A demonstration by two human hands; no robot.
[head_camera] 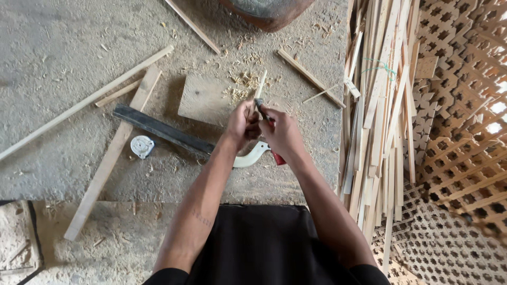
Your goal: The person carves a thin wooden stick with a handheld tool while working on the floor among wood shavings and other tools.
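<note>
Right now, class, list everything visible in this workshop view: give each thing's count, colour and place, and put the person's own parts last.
thin wooden stick: one, pale, held in both hands over the block
knife: one, dark blade, red handle end, in the right hand
wooden block: one, grey-brown, on the ground ahead of the hands
shavings: a scatter, pale, on the block
saw: one, dark blade, white handle, left of the hands
tape measure: one, white, by the saw
long battens: several, pale, left ground
strip bundle: many, pale, right
lattice panels: several, pale, far right
left hand: gripping the stick
right hand: gripping the knife
</note>
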